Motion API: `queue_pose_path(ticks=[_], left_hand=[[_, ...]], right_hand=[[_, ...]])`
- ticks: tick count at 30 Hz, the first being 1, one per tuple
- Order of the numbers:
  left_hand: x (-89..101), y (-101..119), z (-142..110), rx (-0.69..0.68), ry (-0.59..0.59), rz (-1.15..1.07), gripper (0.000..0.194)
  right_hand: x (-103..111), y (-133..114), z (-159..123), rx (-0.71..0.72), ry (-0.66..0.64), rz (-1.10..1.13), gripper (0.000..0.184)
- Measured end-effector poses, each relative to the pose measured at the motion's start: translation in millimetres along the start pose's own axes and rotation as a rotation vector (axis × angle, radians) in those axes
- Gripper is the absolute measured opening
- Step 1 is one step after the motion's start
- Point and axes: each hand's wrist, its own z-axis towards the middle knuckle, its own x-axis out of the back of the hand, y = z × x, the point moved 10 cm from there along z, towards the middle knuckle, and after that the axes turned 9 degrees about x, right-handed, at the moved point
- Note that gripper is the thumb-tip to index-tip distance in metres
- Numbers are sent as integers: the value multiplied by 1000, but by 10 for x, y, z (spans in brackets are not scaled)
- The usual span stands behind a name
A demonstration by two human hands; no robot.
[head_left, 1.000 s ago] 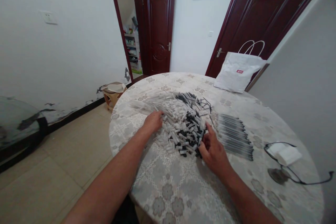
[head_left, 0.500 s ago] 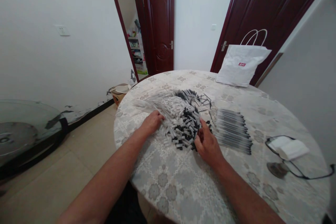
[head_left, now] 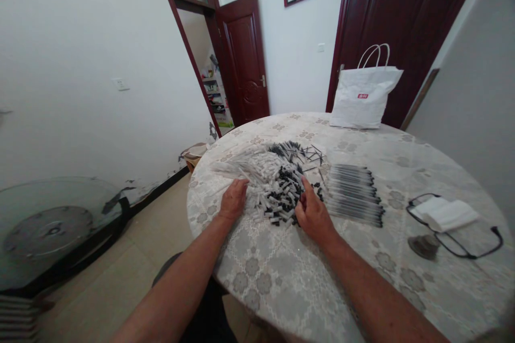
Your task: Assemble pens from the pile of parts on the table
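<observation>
A pile of pen parts lies on the cloth in front of me. At its left edge my left hand is closed, fingers curled together beside the clear pen barrels; what they hold, if anything, cannot be made out. My right hand is pinched at the pile's right side, touching the clear pen caps with black ends. Whatever sits between its thumb and fingers is too small to name. Thin dark-tipped refills lie behind the pile. To the right, assembled pens form a neat row.
A round table with a patterned cloth bears everything. White paper bag stands at the back right. Eyeglasses, folded white tissue and a small dark round object lie at the right. A glass-topped piece stands left.
My head view has shifted left and slightly up. The left hand has drawn a little back from the pile with its fingers turned more upward. The right hand stays by the caps.
</observation>
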Motion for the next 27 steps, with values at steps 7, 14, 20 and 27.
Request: queue_pose_path(ticks=[7, 14, 20, 27], left_hand=[[16, -52, -101, -110, 130, 20, 39], [19, 24, -122, -197, 134, 46, 56], [76, 34, -121, -171, 182, 57, 66], [118, 86, -147, -214, 220, 35, 57]], right_hand=[[10, 3, 10, -37, 6, 42, 81], [-29, 57, 1, -96, -28, 114, 79], [30, 47, 19, -129, -26, 128, 42], [111, 27, 29, -144, -29, 102, 21]])
